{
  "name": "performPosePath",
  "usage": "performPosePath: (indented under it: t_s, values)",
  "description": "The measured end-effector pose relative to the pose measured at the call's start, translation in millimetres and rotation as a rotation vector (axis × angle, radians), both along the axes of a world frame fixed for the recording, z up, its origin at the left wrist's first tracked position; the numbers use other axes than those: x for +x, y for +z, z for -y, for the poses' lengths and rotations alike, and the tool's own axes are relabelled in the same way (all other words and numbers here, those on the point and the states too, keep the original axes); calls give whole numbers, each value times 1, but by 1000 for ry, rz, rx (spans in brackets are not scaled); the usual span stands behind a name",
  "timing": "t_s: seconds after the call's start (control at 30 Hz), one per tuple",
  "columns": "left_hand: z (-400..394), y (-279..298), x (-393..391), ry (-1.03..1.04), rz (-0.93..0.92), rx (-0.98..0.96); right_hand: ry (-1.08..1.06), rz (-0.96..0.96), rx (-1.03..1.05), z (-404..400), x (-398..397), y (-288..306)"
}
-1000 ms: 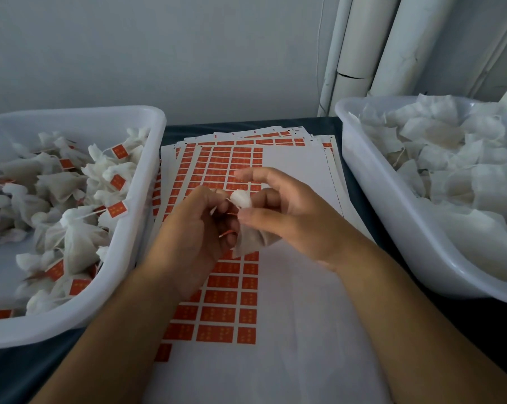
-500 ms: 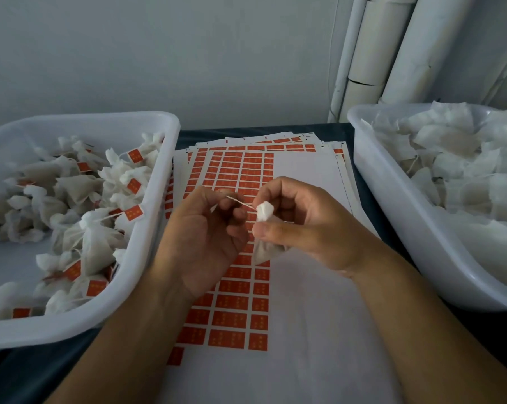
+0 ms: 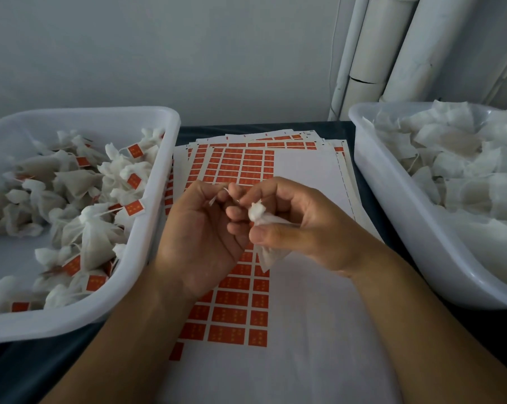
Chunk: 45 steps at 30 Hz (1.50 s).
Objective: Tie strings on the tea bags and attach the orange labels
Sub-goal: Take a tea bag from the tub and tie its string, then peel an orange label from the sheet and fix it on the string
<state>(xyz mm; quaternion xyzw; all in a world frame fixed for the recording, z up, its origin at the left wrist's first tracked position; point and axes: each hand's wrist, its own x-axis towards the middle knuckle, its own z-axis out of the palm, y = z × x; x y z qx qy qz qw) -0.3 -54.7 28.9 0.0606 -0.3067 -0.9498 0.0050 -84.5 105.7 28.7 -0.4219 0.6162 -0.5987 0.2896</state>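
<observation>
Two white plastic tubs flank my workspace on the dark table. The right tub is heaped with plain white tea bags that carry no tags. The left tub holds tied tea bags, their tops gathered and small orange tags hanging from strings. Between the tubs lies a fanned stack of label sheets; the top sheet is partly stripped, with rows of orange labels running down its left part and bare white backing on the right.

My two hands meet above the sheets, fingertips touching. My right hand grips the tea bag I am working on, thumb and fingers curled around its neck; the bunched top pokes up above my thumb and the pouch hangs down below my palm, over the labels. My left hand is turned palm toward me with its fingers curled, and pinches the thin white string at the fingertips, a short end sticking out beside my forefinger. The string runs toward the bag's neck, though I cannot tell whether a knot is formed there.
</observation>
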Motion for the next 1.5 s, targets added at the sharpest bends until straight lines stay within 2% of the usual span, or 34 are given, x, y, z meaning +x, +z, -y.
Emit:
performPosePath:
  t_s: [0.1,0.27,0.37,0.43,0.53,0.67,0.8,0.87,1.0,1.07,1.13,1.23,1.33,1.5]
  values:
    - [-1,0,0,4,23,10,12,-22,4,1,2,0]
    - [-3,5,-2,114,29,90,-96,-92,31,-1,-2,2]
    - [-3,2,-1,128,26,54,-103,-111,25,-3,-4,1]
    - [-2,0,-1,165,48,-95,-112,-118,37,-4,-6,-1]
    - [-2,-3,0,275,111,-418,-159,-158,117,-3,-8,-5]
    - [-7,-7,1,538,227,-1094,-259,-398,339,0,-6,-10]
    - [-13,-8,12,665,15,-1310,-268,-503,487,2,-3,-9]
    - [-16,-7,25,558,-103,-1459,-299,-508,487,0,-5,-7]
    - [-17,-14,62,-8,-262,-1856,-342,-529,530,-9,-9,-9]
    - [-16,-22,80,-167,-314,-2008,-341,-546,567,-12,-9,-10]
    - [-16,-28,93,-194,-329,-2086,-361,-559,596,-13,-9,-11]
    - [-13,-27,103,-113,-327,-2126,-402,-576,634,-16,-6,-12]
    - [-11,-28,112,-135,-330,-2160,-481,-596,672,-22,0,-11]
    - [-3,-24,127,-108,-256,-2209,-571,-629,716,-38,17,-12]
